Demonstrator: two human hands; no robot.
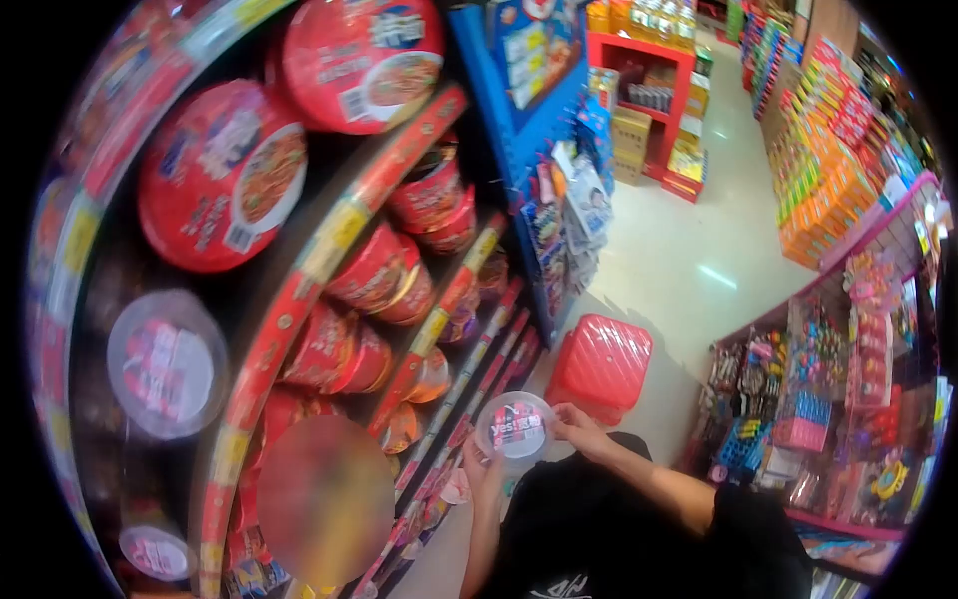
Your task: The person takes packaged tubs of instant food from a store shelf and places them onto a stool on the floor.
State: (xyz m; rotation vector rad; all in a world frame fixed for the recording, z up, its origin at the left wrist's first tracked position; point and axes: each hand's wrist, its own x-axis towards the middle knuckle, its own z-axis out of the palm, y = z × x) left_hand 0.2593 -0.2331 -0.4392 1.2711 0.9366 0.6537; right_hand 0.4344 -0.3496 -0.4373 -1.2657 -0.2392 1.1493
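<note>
1. Round tub (515, 427) with a see-through lid is in the air before the person's black shirt (639, 529), apart from the shelf.
2. Left hand (483, 463) is partly closed on its lower left rim; right hand (574, 425) pinches the right rim with the fingertips. So both grips have hold of the same tub.
3. For good reading of the label, I think, the lid should face the eyes, and the fingers should stay at the rim, as now. Light pressure seems enough; strong squeezing could loosen the lid.
4. What is inside, I cannot tell, because the printed label covers the middle.
5. Near the tub, on the floor, is a red ribbed plastic object (601, 369); whether it is stool or box is not clear.
6. Toward the left, behind the front edge of the shelf (324, 255), a similar tub (168, 364) stands near a red bowl (225, 175). This bowl's lid has a picture of noodles; its real content is hidden.
7. Red cups (321, 349) fill part of the lower level.
</note>
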